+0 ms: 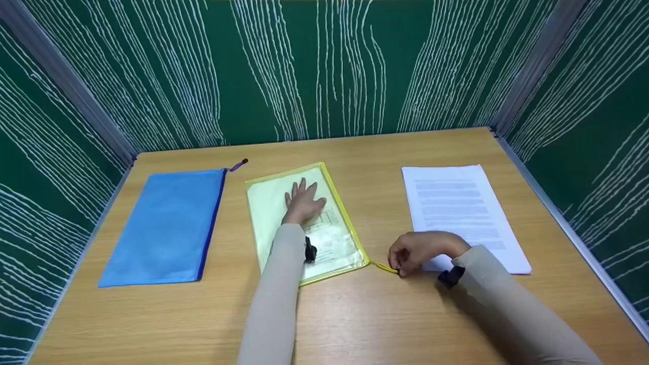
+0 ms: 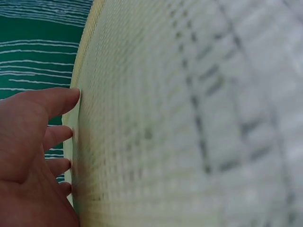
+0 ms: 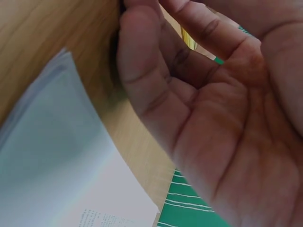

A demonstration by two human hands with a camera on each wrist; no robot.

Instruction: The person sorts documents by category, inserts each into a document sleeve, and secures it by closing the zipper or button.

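A yellow zip pouch [image 1: 263, 203] of see-through mesh lies at the middle of the table, with printed paper showing through it. My left hand [image 1: 303, 204] rests on it with fingers spread; in the left wrist view its fingertips [image 2: 71, 97] touch the mesh surface. From the pouch's near right corner runs a yellow zip pull cord [image 1: 385, 267]. My right hand [image 1: 418, 249] pinches the dark end of this cord between thumb and fingers. In the right wrist view the right hand's fingers [image 3: 139, 61] are curled, and the pinched end is hidden.
A blue zip pouch [image 1: 162, 228] with a purple pull cord [image 1: 238, 165] lies on the left. Under and beyond my right forearm sits a stack of printed paper [image 1: 451, 197]. Green walls [image 1: 355, 66] with white lines enclose the wooden table [image 1: 355, 319] on three sides.
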